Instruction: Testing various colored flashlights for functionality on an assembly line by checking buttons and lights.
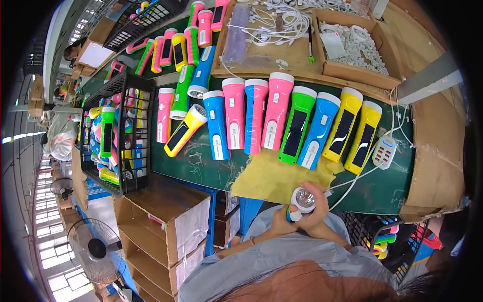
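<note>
Close to my body, a flashlight (304, 199) with a white rim and clear lens is held tilted, the lens facing up. My right hand (318, 211) wraps round its head from the right. Lower down, my left hand (283, 221) is closed on its body, where a little green and blue shows. A white cable (347, 183) runs from a USB charging hub (384, 152) to beside my right fingers; whether it plugs into the flashlight cannot be seen. A yellow cloth (271, 176) lies just beyond my hands. Behind it stretches a row of pink, blue, green and yellow flashlights (299, 123).
At left, a black crate (121, 186) holds many flashlights. More flashlights (178, 50) lie at the back left. A wooden tray (297, 48) of white cables and a cardboard box (392, 75) of small white parts stand behind. Cardboard shelves (173, 221) and a fan (96, 248) are at lower left.
</note>
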Tool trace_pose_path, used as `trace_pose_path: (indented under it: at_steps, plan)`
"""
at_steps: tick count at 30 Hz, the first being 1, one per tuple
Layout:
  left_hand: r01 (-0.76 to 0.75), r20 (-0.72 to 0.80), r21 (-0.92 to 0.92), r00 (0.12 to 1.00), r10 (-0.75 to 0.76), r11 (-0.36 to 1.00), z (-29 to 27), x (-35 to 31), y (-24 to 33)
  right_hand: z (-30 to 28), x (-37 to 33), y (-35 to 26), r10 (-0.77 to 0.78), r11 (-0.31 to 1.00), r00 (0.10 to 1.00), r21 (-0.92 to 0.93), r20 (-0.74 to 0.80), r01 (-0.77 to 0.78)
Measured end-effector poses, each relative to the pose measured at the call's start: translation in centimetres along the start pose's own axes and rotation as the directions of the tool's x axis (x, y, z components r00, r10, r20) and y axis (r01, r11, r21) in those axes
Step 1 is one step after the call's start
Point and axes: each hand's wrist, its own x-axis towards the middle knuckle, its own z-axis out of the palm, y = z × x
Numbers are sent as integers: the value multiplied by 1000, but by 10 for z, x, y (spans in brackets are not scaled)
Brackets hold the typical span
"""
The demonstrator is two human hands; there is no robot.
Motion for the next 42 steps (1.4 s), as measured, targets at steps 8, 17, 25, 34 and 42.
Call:
trace_pose_path:
  at_steps: [8, 17, 25, 34, 42]
  plan:
    - [522, 518, -371, 803, -295, 768, -42, 40, 106, 1, 21, 18, 194, 916, 981, 355, 21, -188]
    - [763, 715, -636, 528, 459, 113, -3, 72, 124, -71, 44, 5, 226, 819, 719, 271, 658, -506]
    - [521, 851, -434, 505, 144, 735, 0, 75, 148, -90, 36, -8, 505, 369, 714, 626, 486, -687]
    - [64, 405, -594, 885, 229, 802, -1, 99, 172, -84, 34, -30, 2, 893, 986, -444, 170, 74]
    - [121, 258, -764, 958, 127, 634, -10, 101, 165, -85, 30, -31, 20, 970, 962, -239, 272, 47]
